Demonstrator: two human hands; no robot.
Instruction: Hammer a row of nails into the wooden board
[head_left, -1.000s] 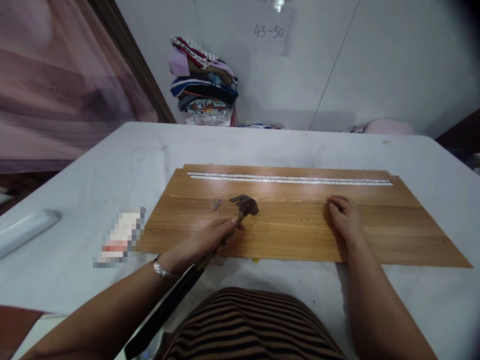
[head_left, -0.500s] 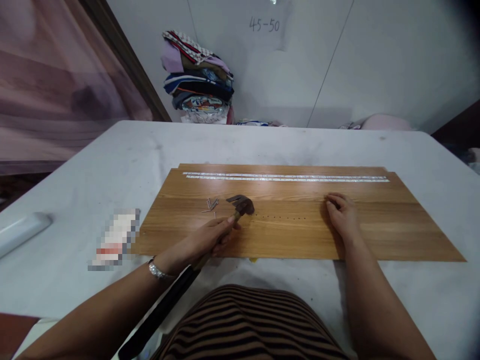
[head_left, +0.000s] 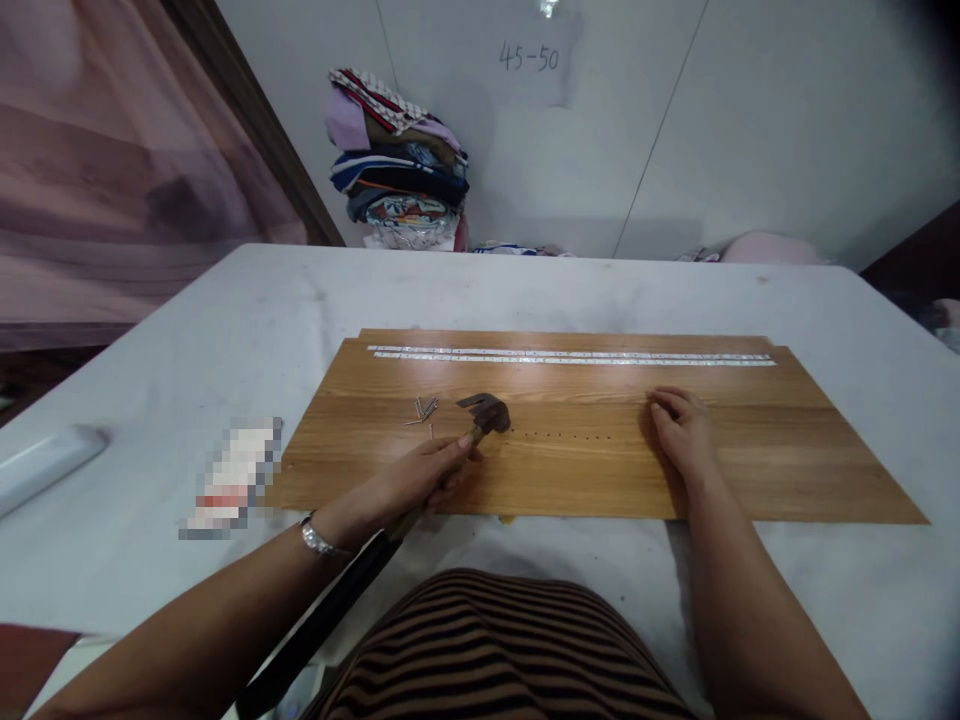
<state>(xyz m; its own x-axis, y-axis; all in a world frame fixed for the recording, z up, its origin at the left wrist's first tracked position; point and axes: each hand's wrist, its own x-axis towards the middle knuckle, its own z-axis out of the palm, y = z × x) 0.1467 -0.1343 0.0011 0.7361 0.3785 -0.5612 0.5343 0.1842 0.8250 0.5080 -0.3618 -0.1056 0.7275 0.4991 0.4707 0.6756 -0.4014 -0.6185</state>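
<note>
Left hand [head_left: 420, 475] fingers clamped round hammer [head_left: 484, 413] handle, high near the dark metal head; head rests on smooth wood-grain board [head_left: 570, 470], beside a row of driven nails [head_left: 559, 436]. Right hand [head_left: 682, 432] flat on board, fingers loosely together. Loose nails [head_left: 424, 410] just left of head

Bare forearms; silver wristwatch [head_left: 318, 541] on left wrist; brown-black striped garment [head_left: 510, 650].

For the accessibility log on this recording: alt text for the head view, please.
The left hand grips a hammer close to its head, which rests on a wooden board beside a row of small dark dots. The right hand lies flat on the board; loose nails lie left of the hammer.
</note>
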